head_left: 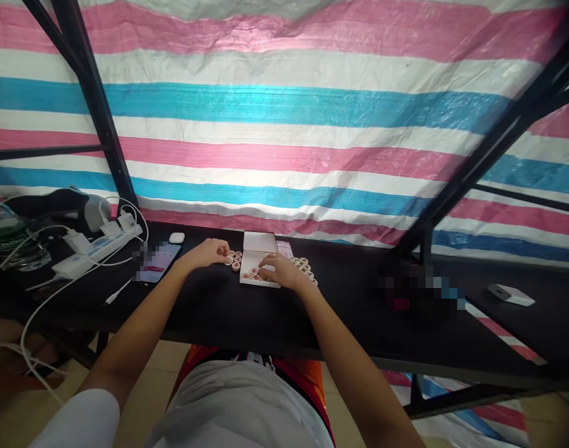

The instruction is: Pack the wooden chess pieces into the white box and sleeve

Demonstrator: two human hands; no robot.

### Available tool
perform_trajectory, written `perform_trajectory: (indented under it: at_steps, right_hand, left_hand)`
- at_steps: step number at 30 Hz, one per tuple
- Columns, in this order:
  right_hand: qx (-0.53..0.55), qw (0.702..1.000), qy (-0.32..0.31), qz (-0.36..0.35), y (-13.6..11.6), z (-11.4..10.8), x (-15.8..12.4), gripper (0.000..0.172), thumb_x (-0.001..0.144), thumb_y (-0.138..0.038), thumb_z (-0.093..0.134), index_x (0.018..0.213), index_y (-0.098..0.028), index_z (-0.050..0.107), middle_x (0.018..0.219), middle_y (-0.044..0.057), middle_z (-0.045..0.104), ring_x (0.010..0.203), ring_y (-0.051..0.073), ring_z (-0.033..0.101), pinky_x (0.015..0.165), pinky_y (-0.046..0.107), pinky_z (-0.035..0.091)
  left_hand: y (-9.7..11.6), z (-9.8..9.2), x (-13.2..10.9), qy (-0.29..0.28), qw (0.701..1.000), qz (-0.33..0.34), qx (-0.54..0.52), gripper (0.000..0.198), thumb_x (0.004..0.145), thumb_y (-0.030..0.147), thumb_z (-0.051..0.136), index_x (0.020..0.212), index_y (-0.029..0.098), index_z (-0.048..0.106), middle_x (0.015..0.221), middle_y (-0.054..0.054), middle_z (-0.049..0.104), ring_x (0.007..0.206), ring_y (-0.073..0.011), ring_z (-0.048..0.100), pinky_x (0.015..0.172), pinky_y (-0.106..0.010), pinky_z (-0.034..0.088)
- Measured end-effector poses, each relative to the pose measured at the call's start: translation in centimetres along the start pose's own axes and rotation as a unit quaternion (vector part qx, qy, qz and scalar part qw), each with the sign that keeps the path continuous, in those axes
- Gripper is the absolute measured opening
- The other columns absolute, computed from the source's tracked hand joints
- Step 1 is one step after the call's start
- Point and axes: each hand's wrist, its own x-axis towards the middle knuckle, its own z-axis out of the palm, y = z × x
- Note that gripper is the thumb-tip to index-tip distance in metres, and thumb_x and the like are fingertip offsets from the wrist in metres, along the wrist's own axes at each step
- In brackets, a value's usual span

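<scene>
A white cardboard box (252,260) lies on the black table with its lid (260,241) folded back. Inside, along its near side, several round Chinese chess pieces (254,272) with red characters lie face up. My right hand (282,272) is over the box, its bent fingers apart and the fingertips close to those pieces; no piece shows between them. To the left of the box, my left hand (212,252) has its fingers curled at a small group of pieces (237,258), apparently pinching one at the group's edge. More pieces (303,266) lie right of the box, partly behind my right hand.
To the left are a phone (158,264), a white earbud case (176,238), a cable plug (111,298), a power strip (95,252) with trailing cables and a bottle (18,242). A white device (511,294) sits far right. Black metal posts (100,118) flank a striped sheet (284,143).
</scene>
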Motion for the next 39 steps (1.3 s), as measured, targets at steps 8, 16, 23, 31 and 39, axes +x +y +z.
perform_trajectory:
  at_steps: [8,16,23,31,39]
  right_hand:
    - [-0.058,0.997,-0.053,0.021,0.6,-0.2,-0.1,0.025,0.083,-0.037,0.055,0.088,-0.020,0.072,0.088,0.008,0.067,0.090,0.022,0.059,0.083,0.031,0.044]
    - [-0.050,0.998,-0.022,0.041,0.0,-0.4,-0.3,0.020,0.081,-0.028,0.055,0.092,-0.018,0.069,0.090,0.008,0.068,0.089,0.021,0.061,0.082,0.031,0.044]
    - [0.064,0.997,0.036,0.026,-0.4,-0.7,-0.3,0.026,0.080,-0.025,0.055,0.105,-0.020,0.061,0.101,0.005,0.065,0.082,0.014,0.062,0.078,0.027,0.046]
    - [0.035,0.999,0.003,-0.003,-5.2,-0.9,-2.2,0.034,0.075,-0.015,0.056,0.108,-0.021,0.059,0.096,0.005,0.065,0.087,0.017,0.059,0.082,0.031,0.044]
    - [0.106,0.988,0.062,0.089,-7.1,3.1,-8.1,0.017,0.082,-0.020,0.052,0.098,-0.021,0.059,0.095,0.005,0.064,0.086,0.017,0.060,0.079,0.030,0.047]
  left_hand:
    - [-1.3,0.6,0.6,-0.060,0.995,-0.034,0.077,0.024,0.069,0.042,0.060,0.072,0.018,0.059,0.073,0.000,0.064,0.067,-0.0155,0.056,0.058,-0.023,0.037]
    - [-1.6,1.5,1.0,-0.054,0.987,0.001,0.150,0.027,0.079,0.042,0.049,0.075,0.019,0.061,0.074,-0.002,0.064,0.065,-0.0155,0.055,0.058,-0.023,0.034]
    - [0.2,1.9,0.6,-0.010,0.996,0.042,0.074,0.033,0.083,0.044,0.044,0.083,0.018,0.064,0.075,-0.001,0.065,0.066,-0.0145,0.056,0.059,-0.022,0.037]
    - [3.7,2.4,-1.2,-0.097,0.995,0.036,0.009,0.033,0.081,0.049,0.052,0.081,0.018,0.065,0.070,0.000,0.064,0.060,-0.0135,0.056,0.057,-0.023,0.038]
    - [6.0,9.2,-7.6,0.027,0.997,0.078,-0.004,0.021,0.082,0.028,0.055,0.100,0.020,0.062,0.095,-0.004,0.062,0.089,-0.0182,0.056,0.079,-0.027,0.043]
